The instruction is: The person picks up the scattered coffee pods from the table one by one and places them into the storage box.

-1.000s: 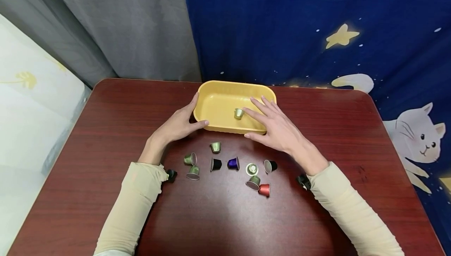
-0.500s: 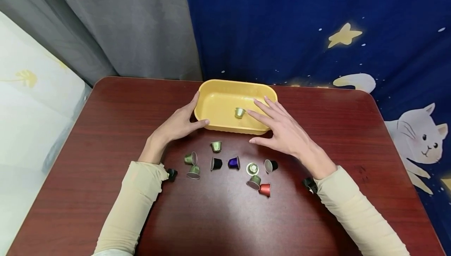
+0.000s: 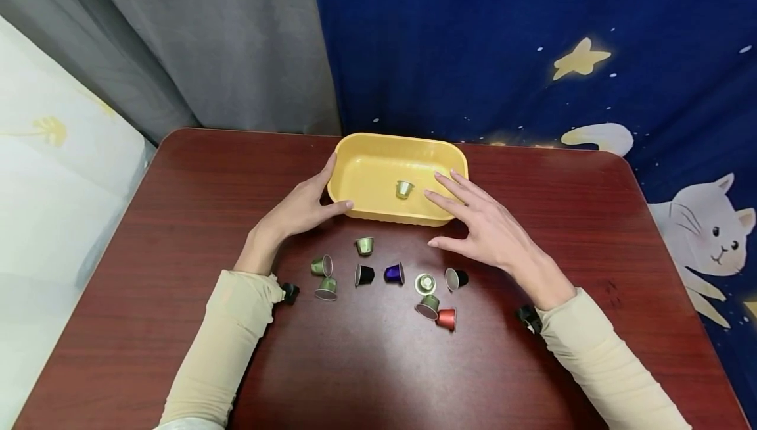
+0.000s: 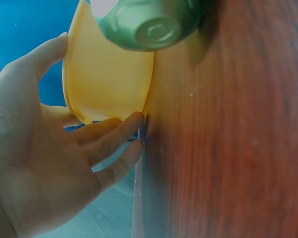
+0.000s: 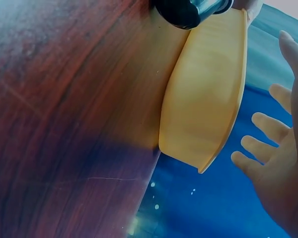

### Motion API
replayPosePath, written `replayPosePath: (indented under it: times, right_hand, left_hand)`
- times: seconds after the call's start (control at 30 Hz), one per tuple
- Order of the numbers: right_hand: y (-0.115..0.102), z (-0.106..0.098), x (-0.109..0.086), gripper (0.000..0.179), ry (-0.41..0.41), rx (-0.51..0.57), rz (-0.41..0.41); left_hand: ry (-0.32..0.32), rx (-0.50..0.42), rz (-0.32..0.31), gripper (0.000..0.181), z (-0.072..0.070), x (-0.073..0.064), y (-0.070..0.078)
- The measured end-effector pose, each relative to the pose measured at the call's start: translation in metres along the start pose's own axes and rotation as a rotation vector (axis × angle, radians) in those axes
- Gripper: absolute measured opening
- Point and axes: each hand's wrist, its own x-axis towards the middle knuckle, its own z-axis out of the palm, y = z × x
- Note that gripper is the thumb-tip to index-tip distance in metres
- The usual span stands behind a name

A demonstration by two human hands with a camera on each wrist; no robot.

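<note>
Yellow tray (image 3: 369, 183) sits at the far side of the table (image 3: 378, 377), one pale green pod (image 3: 404, 189) lying in it, right of centre. Nine more loose on the table in front: five green pods (image 3: 365, 246), two black pods (image 3: 367, 275), one purple pod (image 3: 394, 273), one red pod (image 3: 447, 319).

Step, my read: tray being set and steadied; the loose ones not yet handled. Next move probably calls for the right to come down clear of the rim, thumb and forefinger narrowed to pod width, with the left stopping the tray from sliding.

Pose: left hand (image 3: 300, 208) clasps the tray's left end, thumb on the near rim by the corner, fingers round the outside. Right hand (image 3: 491, 229) hovers by the right end, back of the hand up, fingers spread, nothing pinched; right wrist view shows it apart from the tray.
</note>
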Motion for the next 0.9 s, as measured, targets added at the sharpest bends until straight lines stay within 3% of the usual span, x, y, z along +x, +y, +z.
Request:
replayPosePath:
  times: [0.9]
  right_hand:
    - [-0.005,-0.009,-0.026,0.075,0.021,-0.047,0.006]
  left_hand:
    - [0.002,0.002,0.008,0.103,0.000,0.001,-0.001]
